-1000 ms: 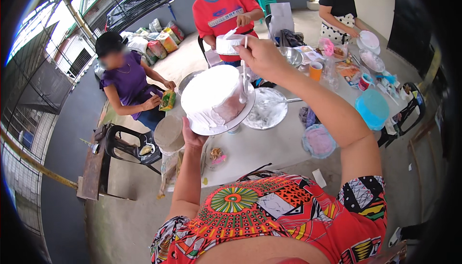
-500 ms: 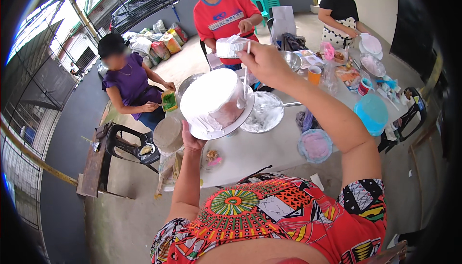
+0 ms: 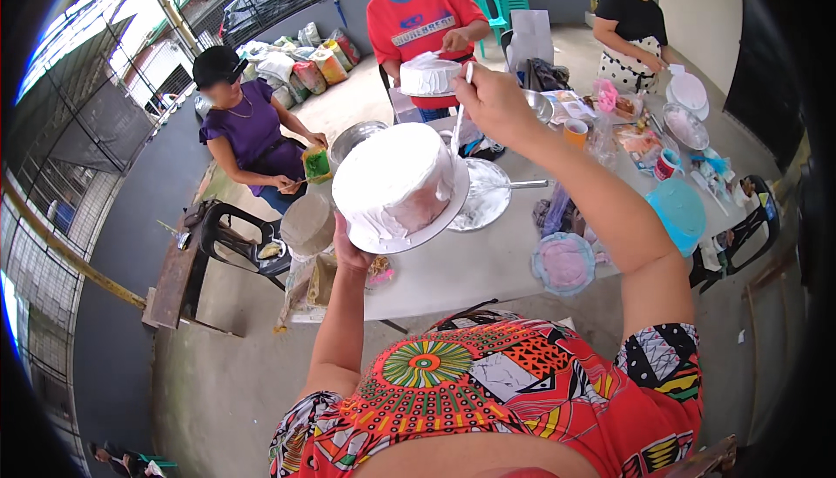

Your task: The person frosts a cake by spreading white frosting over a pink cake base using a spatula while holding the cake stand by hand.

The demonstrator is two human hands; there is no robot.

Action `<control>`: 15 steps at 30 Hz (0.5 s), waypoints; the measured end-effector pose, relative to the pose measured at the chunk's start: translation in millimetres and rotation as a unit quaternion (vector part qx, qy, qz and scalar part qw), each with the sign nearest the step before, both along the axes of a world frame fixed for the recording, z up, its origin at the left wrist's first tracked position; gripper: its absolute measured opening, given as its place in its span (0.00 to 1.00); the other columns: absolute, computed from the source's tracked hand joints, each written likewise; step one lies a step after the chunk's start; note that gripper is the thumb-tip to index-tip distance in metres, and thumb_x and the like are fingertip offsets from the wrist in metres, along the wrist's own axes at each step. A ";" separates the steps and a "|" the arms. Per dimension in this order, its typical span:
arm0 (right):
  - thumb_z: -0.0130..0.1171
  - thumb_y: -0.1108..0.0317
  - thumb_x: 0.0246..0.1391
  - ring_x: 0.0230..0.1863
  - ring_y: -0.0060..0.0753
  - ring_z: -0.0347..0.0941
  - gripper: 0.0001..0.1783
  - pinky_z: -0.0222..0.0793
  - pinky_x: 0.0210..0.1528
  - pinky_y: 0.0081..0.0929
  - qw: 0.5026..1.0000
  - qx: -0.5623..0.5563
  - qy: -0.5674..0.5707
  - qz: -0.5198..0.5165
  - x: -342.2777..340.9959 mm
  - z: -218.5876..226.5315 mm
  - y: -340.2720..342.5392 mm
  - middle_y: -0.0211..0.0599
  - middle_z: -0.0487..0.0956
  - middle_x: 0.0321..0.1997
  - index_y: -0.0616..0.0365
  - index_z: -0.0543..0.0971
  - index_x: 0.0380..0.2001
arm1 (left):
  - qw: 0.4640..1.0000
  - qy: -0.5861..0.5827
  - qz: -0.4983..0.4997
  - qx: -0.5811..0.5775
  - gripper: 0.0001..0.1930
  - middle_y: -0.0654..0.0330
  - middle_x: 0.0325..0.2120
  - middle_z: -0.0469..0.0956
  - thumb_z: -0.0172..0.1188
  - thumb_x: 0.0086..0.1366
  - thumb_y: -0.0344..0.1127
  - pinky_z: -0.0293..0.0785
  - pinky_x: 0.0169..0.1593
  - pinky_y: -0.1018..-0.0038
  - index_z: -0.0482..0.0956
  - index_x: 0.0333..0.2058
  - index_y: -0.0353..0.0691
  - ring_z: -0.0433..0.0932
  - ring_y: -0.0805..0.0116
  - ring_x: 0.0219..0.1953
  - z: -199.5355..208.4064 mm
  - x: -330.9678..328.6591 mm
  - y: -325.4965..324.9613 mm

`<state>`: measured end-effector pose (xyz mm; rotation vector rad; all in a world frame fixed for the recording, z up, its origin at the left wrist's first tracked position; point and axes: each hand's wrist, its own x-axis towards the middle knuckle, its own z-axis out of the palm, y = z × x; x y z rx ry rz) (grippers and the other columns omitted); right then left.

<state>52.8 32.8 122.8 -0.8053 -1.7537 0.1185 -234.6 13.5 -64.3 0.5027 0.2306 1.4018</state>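
My left hand (image 3: 351, 250) supports a round white cake board (image 3: 438, 230) from below at its near left. On it stands a tall round cake (image 3: 392, 178), tilted, coated in white frosting, with thinner pinkish-brown patches low on its side. My right hand (image 3: 498, 105) is closed round the top of a slim white spatula (image 3: 458, 121), held upright along the cake's far right side. The blade's lower end is partly hidden by white frosting. Just behind the cake, a metal bowl (image 3: 498, 213) of white frosting rests on the table, with a metal handle sticking out to the right.
On the table (image 3: 470, 286) stand a pink-filled bowl (image 3: 564, 263), a blue round lid (image 3: 675, 215), an orange cup (image 3: 575, 133) and a grey-brown round tub (image 3: 307, 224). Across it, a person in red holds another white cake (image 3: 429, 77); one in purple holds a green-filled container (image 3: 316, 164).
The whole view has shifted a little, so the people and table sit further right. My right hand and the spatula have moved slightly up along the cake's side. Both hands keep their hold.
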 end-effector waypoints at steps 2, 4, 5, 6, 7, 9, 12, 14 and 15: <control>0.47 0.65 0.50 0.13 0.32 0.69 0.11 0.61 0.17 0.27 1.000 0.012 -0.009 0.005 -6.1 5.4 0.3 0.40 0.70 0.12 0.65 0.70 0.26 | 1.000 0.012 -0.002 0.002 0.31 0.54 0.55 0.53 0.29 0.60 0.56 0.49 0.57 0.57 0.49 0.55 0.40 0.54 0.52 0.55 -0.5 -2.1 0.1; 0.48 0.65 0.50 0.14 0.31 0.69 0.12 0.61 0.16 0.26 0.999 0.037 -0.028 0.006 -12.4 16.9 -0.9 0.39 0.70 0.12 0.65 0.70 0.26 | 1.000 0.016 -0.021 -0.007 0.31 0.54 0.55 0.53 0.29 0.60 0.57 0.49 0.57 0.57 0.49 0.55 0.41 0.54 0.52 0.56 0.7 -5.4 1.3; 0.48 0.65 0.50 0.14 0.31 0.69 0.12 0.61 0.16 0.26 0.999 0.035 -0.025 0.006 -15.5 23.6 -2.8 0.39 0.70 0.12 0.65 0.70 0.26 | 1.000 0.018 -0.020 -0.009 0.31 0.54 0.55 0.53 0.29 0.60 0.57 0.49 0.57 0.57 0.49 0.55 0.41 0.54 0.52 0.56 2.2 -9.9 1.0; 0.48 0.64 0.49 0.14 0.37 0.68 0.13 0.60 0.18 0.30 0.997 0.074 -0.009 0.005 -15.3 32.8 -7.0 0.41 0.69 0.11 0.65 0.69 0.21 | 0.999 0.040 -0.004 -0.005 0.31 0.54 0.55 0.53 0.29 0.60 0.57 0.49 0.57 0.57 0.49 0.56 0.41 0.54 0.52 0.56 4.0 -9.9 1.3; 0.49 0.64 0.49 0.15 0.43 0.68 0.15 0.59 0.19 0.34 0.994 0.113 0.007 0.005 -15.5 40.0 -9.3 0.43 0.68 0.09 0.65 0.68 0.16 | 0.998 0.062 0.013 -0.001 0.31 0.54 0.55 0.53 0.29 0.60 0.57 0.49 0.57 0.56 0.49 0.56 0.41 0.54 0.52 0.56 4.7 -10.7 2.6; 0.49 0.64 0.48 0.14 0.42 0.67 0.15 0.59 0.19 0.34 0.995 0.091 0.025 0.021 -11.0 41.9 -8.3 0.43 0.68 0.09 0.65 0.68 0.16 | 0.998 0.054 0.014 -0.007 0.31 0.53 0.55 0.53 0.29 0.60 0.57 0.49 0.57 0.56 0.49 0.56 0.41 0.54 0.52 0.56 1.2 -17.9 7.0; 0.48 0.62 0.50 0.15 0.28 0.70 0.13 0.62 0.18 0.25 0.997 0.060 -0.029 -0.042 -8.2 26.0 -1.2 0.38 0.70 0.12 0.63 0.71 0.26 | 0.999 0.041 0.007 -0.011 0.31 0.53 0.55 0.53 0.29 0.60 0.56 0.49 0.57 0.57 0.49 0.56 0.41 0.54 0.52 0.55 -1.3 -28.9 13.9; 0.48 0.62 0.50 0.15 0.30 0.70 0.13 0.62 0.19 0.26 0.998 0.040 -0.023 -0.032 -18.7 11.9 -0.4 0.39 0.70 0.12 0.63 0.71 0.25 | 0.999 0.033 -0.001 -0.010 0.31 0.53 0.55 0.53 0.30 0.60 0.56 0.49 0.57 0.57 0.48 0.56 0.41 0.54 0.51 0.55 -2.1 -34.9 18.9; 0.48 0.62 0.50 0.15 0.32 0.70 0.13 0.62 0.19 0.27 0.999 0.019 -0.016 -0.021 -25.0 6.7 0.3 0.40 0.70 0.12 0.63 0.71 0.25 | 0.999 0.030 -0.009 -0.006 0.31 0.53 0.55 0.53 0.30 0.60 0.56 0.49 0.57 0.57 0.48 0.56 0.41 0.54 0.51 0.55 -2.6 -37.2 21.5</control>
